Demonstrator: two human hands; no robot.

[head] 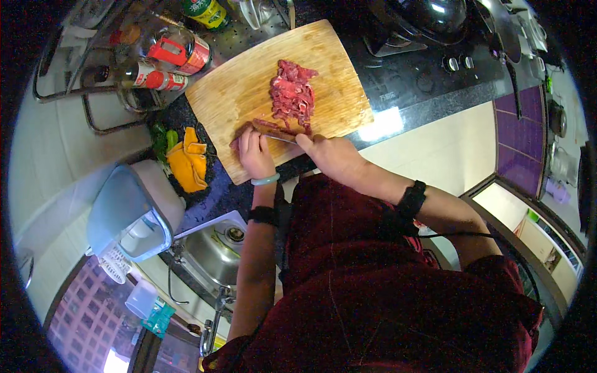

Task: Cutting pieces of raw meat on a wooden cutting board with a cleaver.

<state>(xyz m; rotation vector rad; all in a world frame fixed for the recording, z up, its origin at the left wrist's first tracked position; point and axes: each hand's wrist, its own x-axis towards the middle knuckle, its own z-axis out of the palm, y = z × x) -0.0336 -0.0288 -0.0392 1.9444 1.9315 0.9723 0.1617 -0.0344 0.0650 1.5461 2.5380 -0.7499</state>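
Note:
My right hand (329, 154) is closed round the handle of a knife (281, 138), whose blade reaches left towards my other hand. With its fingers bent, my left hand (255, 154) presses on a piece of raw red meat (235, 143) at the near left edge of a wooden cutting board (336, 60). Beyond the blade lies a pile of sliced raw meat (293, 95) around the board's middle. Part of the knife is hidden by my fingers and the meat.
Seasoning bottles (193, 53) stand at the board's far left. A yellow cloth (187, 161), green vegetables (163, 140) and a blue plastic container (128, 210) are at the left. A steel sink (210, 252) lies nearer me. The gas stove (396, 46) with a black wok (433, 18) is at the right.

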